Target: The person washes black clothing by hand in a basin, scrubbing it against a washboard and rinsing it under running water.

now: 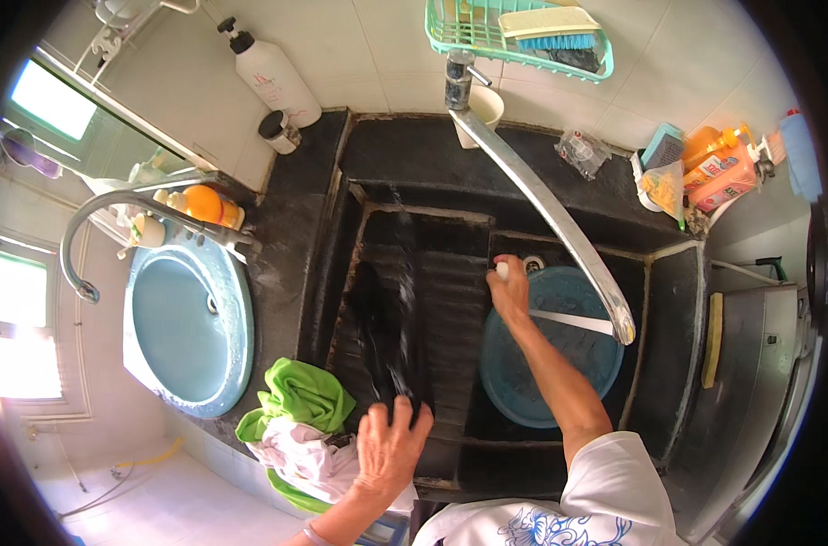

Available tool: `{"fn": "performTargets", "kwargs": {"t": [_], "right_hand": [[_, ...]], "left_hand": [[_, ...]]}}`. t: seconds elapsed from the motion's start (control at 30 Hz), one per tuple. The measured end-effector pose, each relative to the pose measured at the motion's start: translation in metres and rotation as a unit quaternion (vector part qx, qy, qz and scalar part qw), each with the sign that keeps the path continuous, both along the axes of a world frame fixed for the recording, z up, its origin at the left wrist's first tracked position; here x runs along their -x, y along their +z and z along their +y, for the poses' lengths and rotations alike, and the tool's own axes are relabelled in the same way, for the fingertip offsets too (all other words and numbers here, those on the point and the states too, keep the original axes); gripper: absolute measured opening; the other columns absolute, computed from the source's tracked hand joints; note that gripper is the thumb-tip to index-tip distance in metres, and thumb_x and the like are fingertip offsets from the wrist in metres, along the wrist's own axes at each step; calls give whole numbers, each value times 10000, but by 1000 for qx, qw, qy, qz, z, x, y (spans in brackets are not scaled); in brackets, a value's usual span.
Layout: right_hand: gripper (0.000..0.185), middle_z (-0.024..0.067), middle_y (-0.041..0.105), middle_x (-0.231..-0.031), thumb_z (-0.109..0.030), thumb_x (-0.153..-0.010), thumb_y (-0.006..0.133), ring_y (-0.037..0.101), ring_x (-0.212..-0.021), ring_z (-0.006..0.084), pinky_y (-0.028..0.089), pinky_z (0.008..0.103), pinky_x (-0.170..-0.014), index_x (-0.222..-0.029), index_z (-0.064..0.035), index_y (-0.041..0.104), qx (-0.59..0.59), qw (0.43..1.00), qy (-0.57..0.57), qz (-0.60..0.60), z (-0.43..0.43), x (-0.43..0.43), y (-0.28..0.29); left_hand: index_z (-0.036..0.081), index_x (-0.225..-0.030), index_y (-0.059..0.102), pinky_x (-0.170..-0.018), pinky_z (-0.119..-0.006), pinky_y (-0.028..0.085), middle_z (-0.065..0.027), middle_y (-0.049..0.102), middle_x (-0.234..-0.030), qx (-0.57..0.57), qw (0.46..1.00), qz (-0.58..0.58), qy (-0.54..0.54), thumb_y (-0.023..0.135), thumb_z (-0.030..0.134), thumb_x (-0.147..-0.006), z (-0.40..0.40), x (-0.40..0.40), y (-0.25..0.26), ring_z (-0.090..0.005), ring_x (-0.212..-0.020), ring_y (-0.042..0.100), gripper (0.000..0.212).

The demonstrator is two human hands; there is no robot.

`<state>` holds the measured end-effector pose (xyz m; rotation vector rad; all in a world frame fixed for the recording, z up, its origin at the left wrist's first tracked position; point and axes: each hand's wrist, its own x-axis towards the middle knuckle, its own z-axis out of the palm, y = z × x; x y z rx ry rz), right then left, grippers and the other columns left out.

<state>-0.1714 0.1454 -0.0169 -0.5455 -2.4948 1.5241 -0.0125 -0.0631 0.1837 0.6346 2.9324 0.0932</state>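
Observation:
A wet black cloth (381,327) lies lengthwise on the ribbed washboard slope (448,321) of a dark stone sink. My left hand (392,443) rests on its near end, fingers bent over the fabric. My right hand (511,283) is closed round a small white object (502,270), perhaps a bar of soap, above the left rim of a blue plastic basin (489,368). Water runs from the long metal faucet (543,198) into this basin. Beside my left hand, a green cloth (304,396) and a white cloth (308,454) lie heaped on the sink's edge.
A blue washbasin (243,341) with a curved faucet (113,198) is at left. Along the back stand a white pump bottle (277,85), a lidded jar (279,133) and a white cup (489,109). A green basket (468,51) holds a brush (550,27). Soap bottles (724,181) stand at right.

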Motion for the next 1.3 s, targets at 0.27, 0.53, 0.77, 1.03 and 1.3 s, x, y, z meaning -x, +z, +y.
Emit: {"fn": "performTargets", "kwargs": {"t": [0.27, 0.53, 0.77, 1.03, 1.3], "right_hand": [[118, 107, 544, -828, -192, -681, 646, 506, -747, 319, 386, 453, -613, -731, -87, 626, -263, 839, 414, 235, -89, -95, 30], [208, 138, 507, -909, -213, -765, 590, 472, -829, 332, 399, 497, -617, -843, -21, 601, -369, 850, 366, 86, -85, -38, 3], [131, 142, 526, -909, -147, -716, 623, 474, -855, 327, 390, 485, -632, -797, -45, 621, -391, 893, 194, 112, -67, 24, -29], [137, 71, 544, -941, -280, -728, 624, 471, -900, 298, 381, 437, -660, -741, -144, 608, -272, 809, 445, 272, -178, -30, 2], [203, 109, 514, -888, -205, -711, 628, 462, -858, 318, 402, 467, -616, -839, -50, 606, -329, 895, 274, 123, -150, -16, 35]], "left_hand": [[109, -1046, 587, -732, -367, 436, -102, 490, -1033, -80, 982, -168, 17, 622, 74, -592, -11, -84, -83, -284, -864, 460, 457], [102, -1164, 512, -733, -403, 409, -104, 504, -978, -115, 954, -214, 175, 636, 220, -720, -3, -74, -70, -292, -877, 450, 476], [20, -1184, 466, -762, -426, 321, -139, 484, -986, -92, 965, -174, 171, 676, 237, -705, 7, -78, -95, -318, -885, 426, 566], [43, -1161, 464, -895, -555, 292, -305, 338, -1253, -105, 940, -84, 315, 688, 165, -662, 12, -75, -107, -464, -1066, 354, 560], [57, -943, 586, -847, -426, 443, -165, 504, -1178, -208, 969, -110, 77, 609, 24, -574, -12, -100, -90, -386, -987, 476, 371]]}}
